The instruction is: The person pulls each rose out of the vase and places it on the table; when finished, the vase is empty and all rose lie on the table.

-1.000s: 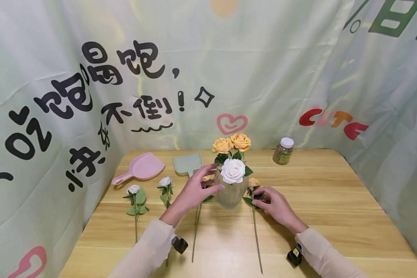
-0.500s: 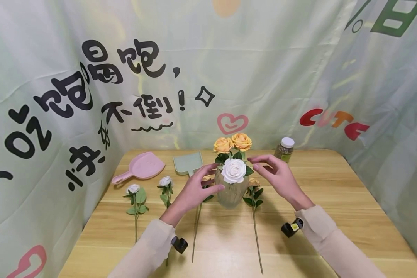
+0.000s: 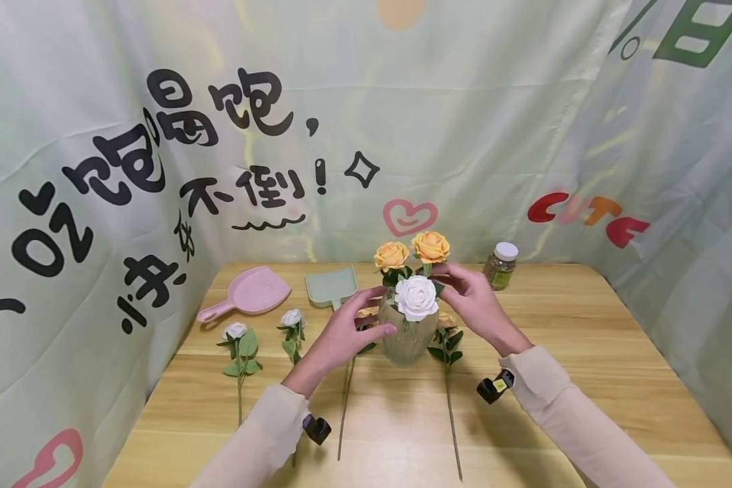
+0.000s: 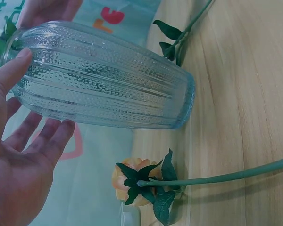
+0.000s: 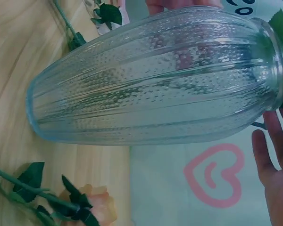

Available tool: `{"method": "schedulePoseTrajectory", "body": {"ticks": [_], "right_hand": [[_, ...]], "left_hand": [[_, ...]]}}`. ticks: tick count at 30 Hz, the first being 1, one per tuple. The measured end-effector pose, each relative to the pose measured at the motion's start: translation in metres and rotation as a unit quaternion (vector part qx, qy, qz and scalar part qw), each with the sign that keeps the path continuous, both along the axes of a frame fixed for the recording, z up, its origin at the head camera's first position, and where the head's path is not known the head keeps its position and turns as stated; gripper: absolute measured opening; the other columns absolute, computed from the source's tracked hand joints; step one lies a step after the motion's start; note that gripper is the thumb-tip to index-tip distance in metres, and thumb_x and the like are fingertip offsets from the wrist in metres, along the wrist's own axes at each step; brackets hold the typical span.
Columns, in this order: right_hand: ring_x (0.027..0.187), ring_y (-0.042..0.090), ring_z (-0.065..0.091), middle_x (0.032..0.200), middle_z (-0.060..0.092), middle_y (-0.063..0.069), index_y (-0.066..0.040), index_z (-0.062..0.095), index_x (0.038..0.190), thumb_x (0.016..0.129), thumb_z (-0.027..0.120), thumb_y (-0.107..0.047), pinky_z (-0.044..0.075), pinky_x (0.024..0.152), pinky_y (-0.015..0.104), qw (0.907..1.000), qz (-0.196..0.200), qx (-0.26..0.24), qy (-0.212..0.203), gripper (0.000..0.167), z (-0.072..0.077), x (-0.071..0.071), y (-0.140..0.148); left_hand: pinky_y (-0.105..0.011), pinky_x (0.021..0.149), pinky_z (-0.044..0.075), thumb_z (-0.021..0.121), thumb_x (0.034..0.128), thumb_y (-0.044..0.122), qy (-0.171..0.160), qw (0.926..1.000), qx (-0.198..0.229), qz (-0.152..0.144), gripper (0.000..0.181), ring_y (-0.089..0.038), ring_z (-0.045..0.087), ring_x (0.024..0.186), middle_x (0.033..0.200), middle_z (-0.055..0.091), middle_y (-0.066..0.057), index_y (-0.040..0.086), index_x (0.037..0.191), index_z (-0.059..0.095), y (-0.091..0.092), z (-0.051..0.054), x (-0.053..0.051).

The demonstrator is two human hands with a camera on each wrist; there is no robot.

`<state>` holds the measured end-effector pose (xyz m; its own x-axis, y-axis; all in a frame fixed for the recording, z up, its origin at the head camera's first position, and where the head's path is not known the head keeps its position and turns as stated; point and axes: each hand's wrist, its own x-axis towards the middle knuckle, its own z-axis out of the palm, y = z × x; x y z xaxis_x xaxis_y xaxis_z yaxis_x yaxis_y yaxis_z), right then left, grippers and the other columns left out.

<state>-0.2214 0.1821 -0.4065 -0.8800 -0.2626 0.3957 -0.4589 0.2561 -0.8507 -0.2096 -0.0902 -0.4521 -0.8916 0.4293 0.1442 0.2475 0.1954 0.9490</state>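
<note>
A ribbed clear glass vase stands upright on the table, holding two orange roses and a white rose. My left hand holds its left side, thumb in front and fingers around behind. In the left wrist view its thumb touches the vase near the rim. My right hand is at the right of the rim, with fingertips at the stem just below the right orange rose. Its thumb tip is partly hidden by leaves. In the right wrist view, the other fingers reach loosely beside the rim.
Two white roses lie at left, one here. Orange roses lie either side of the vase, the right one with its stem toward me. A pink dustpan, grey-green dustpan and lidded jar sit farther back.
My right hand has left the orange rose lying on the table, risen, and come in to the vase's flowers. The right orange rose in the vase has shifted slightly right. My left hand stays put.
</note>
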Motion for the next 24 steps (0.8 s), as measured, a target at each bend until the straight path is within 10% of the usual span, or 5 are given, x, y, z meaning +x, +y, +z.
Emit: {"method": "schedulePoseTrajectory", "body": {"ticks": [7,15,24], "right_hand": [[0.113,0.002,0.073,0.12,0.076,-0.014,0.013,0.067,0.118,0.103,0.067,0.01,0.063,0.1,0.019,0.9937,-0.032,-0.099,0.041,0.015,0.017,-0.002,0.001],[0.105,0.01,0.077,0.116,0.077,-0.002,0.002,0.072,0.116,0.099,0.069,0.014,0.067,0.089,0.022,0.9724,-0.058,-0.211,0.08,0.021,0.049,-0.003,0.014],[0.094,0.022,0.078,0.111,0.074,0.015,0.013,0.071,0.114,0.094,0.069,0.022,0.07,0.084,0.032,0.9136,-0.077,-0.362,0.169,0.022,0.092,-0.004,0.048]], "left_hand": [[-0.046,0.122,0.053,0.083,0.0994,0.035,0.002,1.0,0.002,-0.002,0.07,-0.025,0.052,0.15,0.163,0.051,0.005,0.035,0.161,0.05,-0.001,0.0,0.001],[-0.048,0.122,0.053,0.085,0.0988,0.03,0.0,1.0,0.007,-0.004,0.07,-0.026,0.052,0.15,0.163,0.05,0.004,0.032,0.16,0.052,0.0,0.0,0.0],[-0.046,0.123,0.053,0.084,0.0992,0.03,0.003,1.0,0.007,-0.005,0.069,-0.025,0.052,0.15,0.163,0.05,0.004,0.03,0.16,0.052,-0.001,-0.001,-0.001]]}}
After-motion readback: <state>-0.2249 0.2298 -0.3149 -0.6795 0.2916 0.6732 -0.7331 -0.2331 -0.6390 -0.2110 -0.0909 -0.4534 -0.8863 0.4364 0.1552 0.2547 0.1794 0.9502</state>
